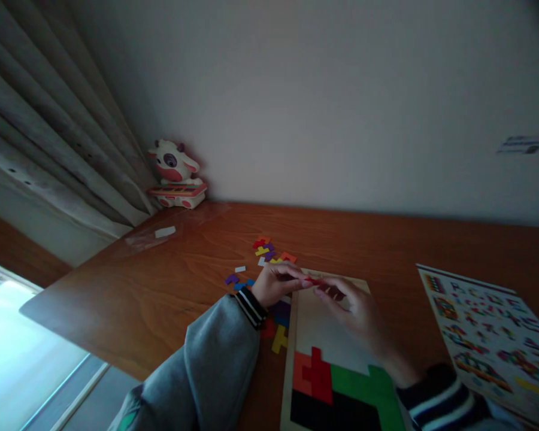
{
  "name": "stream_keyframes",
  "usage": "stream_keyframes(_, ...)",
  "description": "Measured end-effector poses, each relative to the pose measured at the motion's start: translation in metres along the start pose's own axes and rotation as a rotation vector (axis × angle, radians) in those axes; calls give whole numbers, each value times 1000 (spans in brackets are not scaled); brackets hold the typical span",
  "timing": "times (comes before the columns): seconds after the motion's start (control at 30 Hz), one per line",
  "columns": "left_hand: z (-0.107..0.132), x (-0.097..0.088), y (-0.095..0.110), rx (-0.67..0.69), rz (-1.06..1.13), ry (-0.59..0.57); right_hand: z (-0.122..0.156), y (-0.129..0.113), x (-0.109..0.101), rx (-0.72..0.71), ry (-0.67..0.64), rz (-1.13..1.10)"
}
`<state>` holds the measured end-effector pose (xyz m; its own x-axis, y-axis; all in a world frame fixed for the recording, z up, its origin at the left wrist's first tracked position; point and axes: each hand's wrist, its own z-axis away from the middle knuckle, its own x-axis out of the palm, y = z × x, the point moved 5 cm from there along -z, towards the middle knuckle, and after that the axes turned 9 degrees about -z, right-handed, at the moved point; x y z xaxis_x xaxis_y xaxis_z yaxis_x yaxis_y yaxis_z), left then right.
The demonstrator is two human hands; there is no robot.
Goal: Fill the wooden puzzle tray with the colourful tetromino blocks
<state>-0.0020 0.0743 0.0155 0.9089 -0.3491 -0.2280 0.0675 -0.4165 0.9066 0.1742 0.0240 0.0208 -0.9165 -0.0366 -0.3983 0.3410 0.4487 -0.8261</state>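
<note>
A wooden puzzle tray (291, 359) lies near the table's front edge, with orange, red, green and black pieces fitted in its near part. Over its far edge my left hand (276, 284) and my right hand (354, 308) meet, both pinching a small red puzzle piece (314, 281) between fingertips. Several loose coloured pieces (269, 251) lie scattered on the wood just beyond and left of my left hand. More pieces, yellow and purple among them (279, 326), lie beside the tray under my left wrist.
A printed pattern sheet (489, 335) lies at the right. A cow toy (176, 175) stands in the far left corner by the curtain (49, 131). A clear plastic bag (161, 233) lies near it. The wooden table's (139, 293) left edge drops to a window.
</note>
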Motion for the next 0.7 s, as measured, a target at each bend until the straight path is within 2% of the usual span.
stream_keyframes(0.07, 1, 0, 2, 12, -36, -27, 0, 1, 0, -6, -1, -5)
stream_keyframes(0.13, 2, -4, 3, 26, -160, -44, 1, 3, -2, -6, -17, -6)
stream_keyframes(0.27, 0, -21, 0, 153, -677, 4, 3, 7, -7, 33, -3, 10)
stream_keyframes(0.33, -1, -24, -9, 211, -895, -45, 4, 8, -9, 48, 18, 22)
stream_keyframes(0.4, -1, -24, -20, 208, -1026, -118, 5, 9, -9, 58, 38, 29)
stream_keyframes(0.5, 0, -24, -30, 176, -1113, -155, 6, 11, -10, 79, 61, 34)
stream_keyframes(0.7, 1, -30, -22, 205, -1124, -120, 7, 21, -15, 139, 58, -2)
